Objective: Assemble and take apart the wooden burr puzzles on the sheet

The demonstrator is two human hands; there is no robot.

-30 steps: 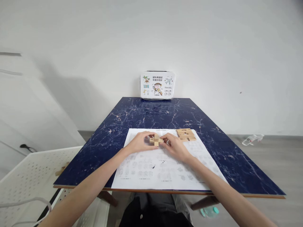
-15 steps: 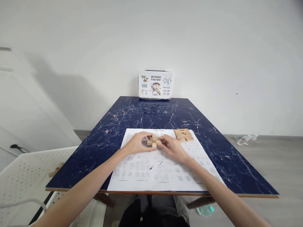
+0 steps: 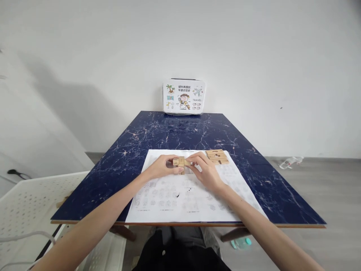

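Observation:
Above a printed instruction sheet (image 3: 166,214), a small wooden interlocking block puzzle (image 3: 181,162) is held between both hands. My left hand (image 3: 159,166) grips its left side, thumb below and fingers above. From the right, the fingertips of my right hand (image 3: 208,171) pinch the puzzle's right end, partly hiding it. Several flat wooden pieces (image 3: 217,156) with cut-out notches lie side by side at the sheet's far right corner, just beyond my right hand.
The sheet lies on a dark blue marbled table (image 3: 180,139). A white cartoon-printed case (image 3: 184,97) stands against the wall at the back. Left of the table is a white perforated basket (image 3: 34,199); a clear bottle (image 3: 242,242) lies on the floor below.
The puzzle has turned in my hands, and its cross-like face no longer shows. My right hand's fingers have shifted at its right end. The whole view has moved slightly.

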